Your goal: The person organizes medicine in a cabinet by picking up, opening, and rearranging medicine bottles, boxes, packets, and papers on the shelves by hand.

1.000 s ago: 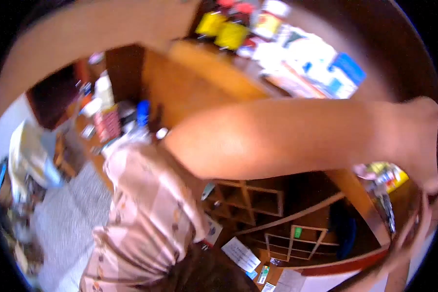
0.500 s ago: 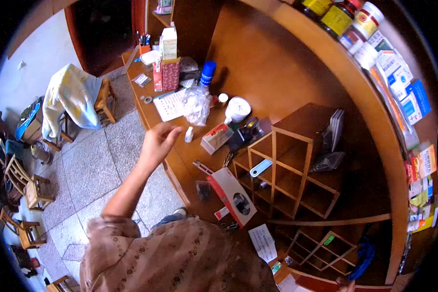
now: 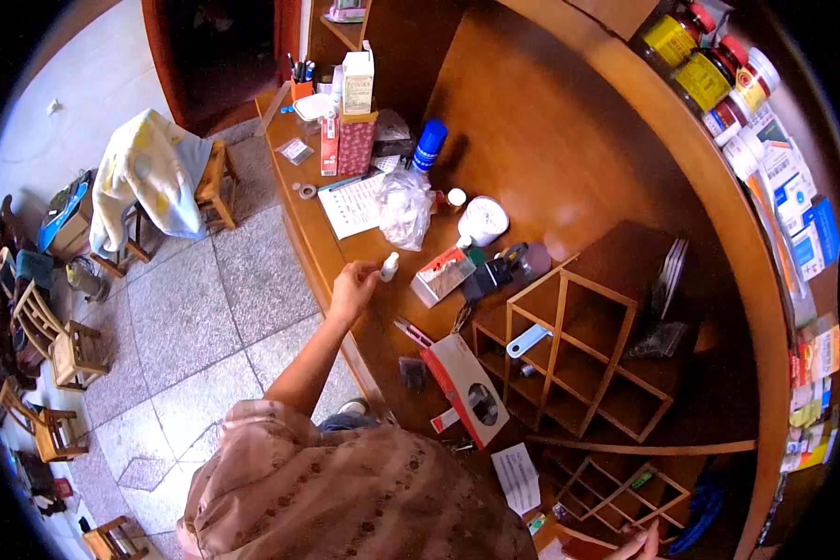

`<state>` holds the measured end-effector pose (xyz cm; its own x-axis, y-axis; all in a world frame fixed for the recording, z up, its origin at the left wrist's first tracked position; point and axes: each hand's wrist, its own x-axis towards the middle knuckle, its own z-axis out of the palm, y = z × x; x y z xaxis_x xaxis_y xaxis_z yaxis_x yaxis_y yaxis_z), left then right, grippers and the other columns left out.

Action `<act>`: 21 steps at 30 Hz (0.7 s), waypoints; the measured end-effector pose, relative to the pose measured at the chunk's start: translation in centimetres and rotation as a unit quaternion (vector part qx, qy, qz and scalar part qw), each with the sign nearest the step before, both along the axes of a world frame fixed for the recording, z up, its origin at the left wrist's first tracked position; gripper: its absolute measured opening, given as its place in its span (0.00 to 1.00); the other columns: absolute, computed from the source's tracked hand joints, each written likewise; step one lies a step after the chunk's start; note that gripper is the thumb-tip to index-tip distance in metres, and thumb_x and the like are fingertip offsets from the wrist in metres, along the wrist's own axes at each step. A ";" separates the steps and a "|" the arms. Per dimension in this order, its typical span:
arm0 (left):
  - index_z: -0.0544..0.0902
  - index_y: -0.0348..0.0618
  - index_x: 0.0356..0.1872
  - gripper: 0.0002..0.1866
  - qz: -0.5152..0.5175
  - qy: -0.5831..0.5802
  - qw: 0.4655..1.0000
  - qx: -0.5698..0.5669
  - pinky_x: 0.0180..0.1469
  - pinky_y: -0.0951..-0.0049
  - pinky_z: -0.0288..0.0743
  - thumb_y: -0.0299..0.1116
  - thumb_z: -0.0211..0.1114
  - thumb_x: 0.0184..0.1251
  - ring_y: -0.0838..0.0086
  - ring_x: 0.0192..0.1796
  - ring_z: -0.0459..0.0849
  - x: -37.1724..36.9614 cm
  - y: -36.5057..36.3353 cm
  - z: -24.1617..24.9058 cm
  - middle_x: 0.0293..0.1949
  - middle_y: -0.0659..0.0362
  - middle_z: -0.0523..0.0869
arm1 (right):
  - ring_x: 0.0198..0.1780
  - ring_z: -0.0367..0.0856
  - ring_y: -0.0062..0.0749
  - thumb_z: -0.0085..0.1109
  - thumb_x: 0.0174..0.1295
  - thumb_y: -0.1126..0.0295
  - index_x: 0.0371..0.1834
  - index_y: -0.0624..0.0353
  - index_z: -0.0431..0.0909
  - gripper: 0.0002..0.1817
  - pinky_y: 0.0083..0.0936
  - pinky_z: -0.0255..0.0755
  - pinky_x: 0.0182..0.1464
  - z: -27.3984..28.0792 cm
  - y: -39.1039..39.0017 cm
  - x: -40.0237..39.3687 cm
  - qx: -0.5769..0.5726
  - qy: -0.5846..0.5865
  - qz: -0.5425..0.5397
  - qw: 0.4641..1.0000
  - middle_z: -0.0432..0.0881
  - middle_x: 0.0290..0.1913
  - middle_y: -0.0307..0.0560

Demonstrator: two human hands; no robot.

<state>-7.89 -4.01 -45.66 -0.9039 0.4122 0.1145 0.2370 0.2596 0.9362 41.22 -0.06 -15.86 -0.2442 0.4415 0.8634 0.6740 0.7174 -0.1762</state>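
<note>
My left hand (image 3: 353, 289) is over the desk's front edge, with thumb and fingers slightly apart. Its fingertips are right beside a small white bottle (image 3: 389, 267) that stands upright; contact is hard to make out. To the right of the bottle lie a red and white box (image 3: 442, 275) and a dark object (image 3: 488, 278). Only the fingers of my right hand (image 3: 642, 543) show, at the bottom edge, slightly apart with nothing visible in them, near a small wooden lattice rack (image 3: 616, 495).
A clear plastic bag (image 3: 404, 207), printed sheet (image 3: 350, 205), white round container (image 3: 483, 221) and blue-capped can (image 3: 429, 145) are farther back. A larger wooden rack (image 3: 569, 350) and red-edged box (image 3: 467, 387) are at right. Wooden chairs (image 3: 70, 355) are on the floor at left.
The view has shifted, so the scene sits farther right and lower. My left hand has come closer to the small white bottle. More of my right hand's fingers shows at the bottom edge.
</note>
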 end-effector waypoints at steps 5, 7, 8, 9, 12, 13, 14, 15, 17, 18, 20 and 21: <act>0.79 0.32 0.47 0.18 0.017 -0.046 0.997 0.053 0.44 0.71 0.77 0.35 0.66 0.61 0.70 0.42 0.84 -5.2 3.6 -2.1 0.39 0.51 0.86 | 0.32 0.81 0.31 0.53 0.66 0.74 0.46 0.74 0.79 0.13 0.24 0.76 0.34 -0.3 -1.3 0.2 -0.070 -0.027 -0.095 0.993 0.83 0.37 0.58; 0.75 0.31 0.53 0.24 0.028 -0.030 0.999 0.030 0.45 0.70 0.77 0.38 0.67 0.61 0.68 0.45 0.84 -6.5 4.2 -1.6 0.44 0.48 0.84 | 0.31 0.80 0.30 0.52 0.67 0.72 0.46 0.72 0.78 0.13 0.24 0.76 0.33 -1.3 -1.2 1.1 -0.098 0.018 -0.108 0.989 0.83 0.35 0.58; 0.75 0.31 0.53 0.24 0.027 -0.028 0.999 0.030 0.45 0.70 0.77 0.38 0.67 0.61 0.68 0.45 0.84 -7.0 5.0 -1.4 0.44 0.48 0.84 | 0.31 0.80 0.30 0.52 0.67 0.72 0.46 0.72 0.78 0.13 0.24 0.76 0.33 -1.6 -1.3 1.4 -0.099 0.020 -0.108 0.989 0.83 0.35 0.58; 0.72 0.32 0.57 0.28 0.031 -0.037 0.998 0.040 0.45 0.69 0.77 0.39 0.68 0.61 0.65 0.45 0.83 -8.0 5.9 -2.0 0.47 0.46 0.82 | 0.31 0.80 0.31 0.52 0.67 0.71 0.46 0.71 0.78 0.13 0.24 0.76 0.33 -1.9 -1.3 1.4 -0.112 0.025 -0.116 0.987 0.83 0.35 0.57; 0.64 0.31 0.64 0.39 0.011 -0.049 0.996 0.069 0.57 0.62 0.72 0.44 0.70 0.56 0.54 0.56 0.78 -9.5 7.7 -2.2 0.57 0.39 0.74 | 0.32 0.81 0.33 0.53 0.67 0.70 0.46 0.70 0.78 0.13 0.25 0.77 0.33 -1.4 -1.4 -0.1 -0.124 0.010 -0.122 0.985 0.83 0.35 0.57; 0.64 0.34 0.65 0.39 -0.001 -0.027 0.997 0.071 0.59 0.62 0.70 0.44 0.70 0.57 0.52 0.58 0.76 -10.0 8.4 -3.2 0.58 0.39 0.73 | 0.33 0.82 0.34 0.53 0.67 0.70 0.46 0.70 0.78 0.13 0.25 0.78 0.34 -1.3 -1.5 -0.5 -0.119 -0.011 -0.123 0.985 0.83 0.36 0.57; 0.64 0.38 0.66 0.39 -0.013 -0.007 0.997 0.073 0.61 0.61 0.68 0.44 0.69 0.57 0.50 0.60 0.73 -10.2 8.8 -3.4 0.58 0.38 0.72 | 0.33 0.82 0.34 0.53 0.67 0.70 0.46 0.70 0.78 0.13 0.25 0.78 0.34 -1.4 -1.5 -0.6 -0.120 -0.010 -0.122 0.985 0.83 0.36 0.57; 0.64 0.44 0.67 0.38 -0.029 0.018 0.997 0.066 0.62 0.61 0.67 0.43 0.68 0.57 0.49 0.61 0.72 -10.3 9.1 -3.6 0.59 0.38 0.71 | 0.34 0.83 0.35 0.54 0.66 0.69 0.46 0.70 0.79 0.13 0.26 0.78 0.35 -1.5 -1.5 -0.6 -0.137 0.000 -0.127 0.982 0.83 0.37 0.58; 0.66 0.43 0.66 0.36 -0.034 0.024 0.999 0.036 0.61 0.61 0.68 0.42 0.68 0.57 0.49 0.60 0.73 -9.9 9.1 -3.4 0.58 0.38 0.72 | 0.35 0.83 0.36 0.55 0.66 0.69 0.46 0.70 0.79 0.14 0.26 0.79 0.36 -1.2 -1.6 -1.1 -0.152 0.010 -0.136 0.979 0.83 0.37 0.58; 0.68 0.43 0.64 0.34 -0.037 0.029 0.999 0.004 0.60 0.62 0.69 0.40 0.68 0.57 0.49 0.59 0.74 -9.6 9.2 -2.8 0.57 0.38 0.73 | 0.36 0.83 0.36 0.56 0.66 0.69 0.47 0.69 0.79 0.14 0.25 0.79 0.37 -0.6 -1.9 -1.9 -0.163 -0.020 -0.157 0.974 0.83 0.38 0.58; 0.67 0.37 0.63 0.27 -0.053 0.052 0.997 -0.036 0.48 0.71 0.75 0.27 0.62 0.63 0.67 0.47 0.79 -11.8 10.0 -6.9 0.56 0.46 0.74 | 0.36 0.84 0.36 0.57 0.65 0.69 0.47 0.69 0.79 0.14 0.25 0.79 0.39 -0.3 -2.2 -2.4 -0.174 -0.050 -0.180 0.967 0.83 0.39 0.59; 0.69 0.35 0.60 0.23 -0.057 -0.012 0.998 0.017 0.46 0.72 0.75 0.26 0.60 0.64 0.68 0.46 0.79 -12.7 10.2 -8.2 0.53 0.49 0.77 | 0.37 0.83 0.35 0.57 0.65 0.70 0.48 0.69 0.79 0.14 0.24 0.79 0.39 -0.4 -2.1 -2.5 -0.183 -0.035 -0.166 0.968 0.83 0.39 0.58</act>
<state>-20.56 6.22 -53.82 -0.8536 0.5094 0.1089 0.2409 0.2006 0.9496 38.75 -2.20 -16.27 -0.0883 0.7791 0.6207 0.8761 0.3572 -0.3237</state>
